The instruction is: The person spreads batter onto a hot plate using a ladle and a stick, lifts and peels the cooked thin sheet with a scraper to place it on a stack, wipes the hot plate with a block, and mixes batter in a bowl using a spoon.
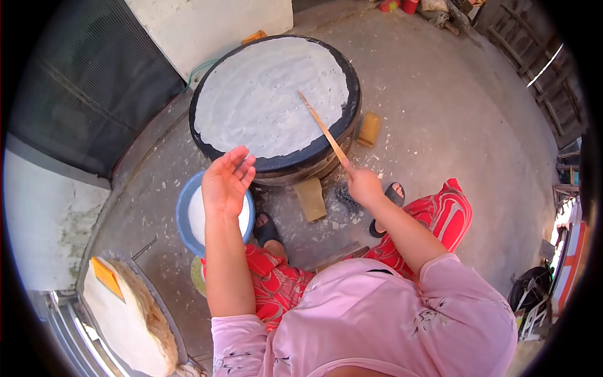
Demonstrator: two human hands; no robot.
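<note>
A large round griddle (353, 103) with a black rim stands low on the ground, a thin whitish pancake (264, 94) spread over nearly all of it. My right hand (364, 186) is closed around the lower end of a long, narrow wooden spatula (323, 130). The spatula's far tip is over the pancake, right of its middle; whether it touches cannot be told. My left hand (225, 185) is raised, palm up with loosely curled fingers, and holds nothing. Below it, a blue basin (183, 213) of white batter (196, 217) is partly hidden by the hand and forearm.
Bricks (370, 129) sit around the griddle's base, one (311, 200) between it and my feet. At lower left, a yellow scraper (107, 277) lies on a stack of pale flat sheets (119, 317). A white wall (213, 28) rises behind the griddle.
</note>
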